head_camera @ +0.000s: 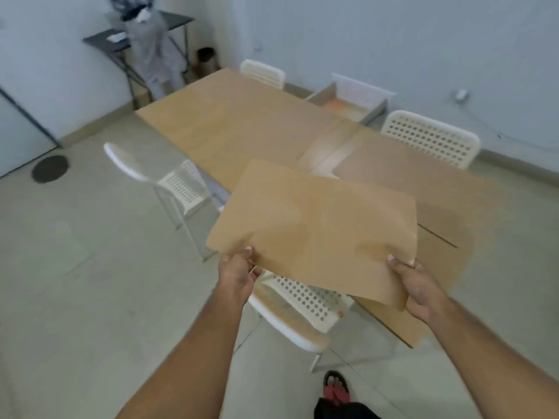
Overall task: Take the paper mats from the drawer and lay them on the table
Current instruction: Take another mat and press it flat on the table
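Note:
I hold a brown paper mat [314, 225] in the air over the near left edge of the long wooden table [230, 122]. My left hand [237, 275] pinches its near left corner. My right hand [419, 287] grips its near right corner. Brown mats lie flat on the table: a large one on the far half [242, 119], one on the right [423, 173], and one at the near right end [438, 267]. A strip of bare tabletop [326, 155] shows between them. An open drawer [348, 101] juts out at the table's far side.
White perforated chairs stand around the table: one under the held mat [299, 306], one at the left [169, 179], two on the far side [432, 140] [263, 72]. A person [151, 46] stands at a dark side table in the far left corner. My sandalled foot [335, 385] shows below.

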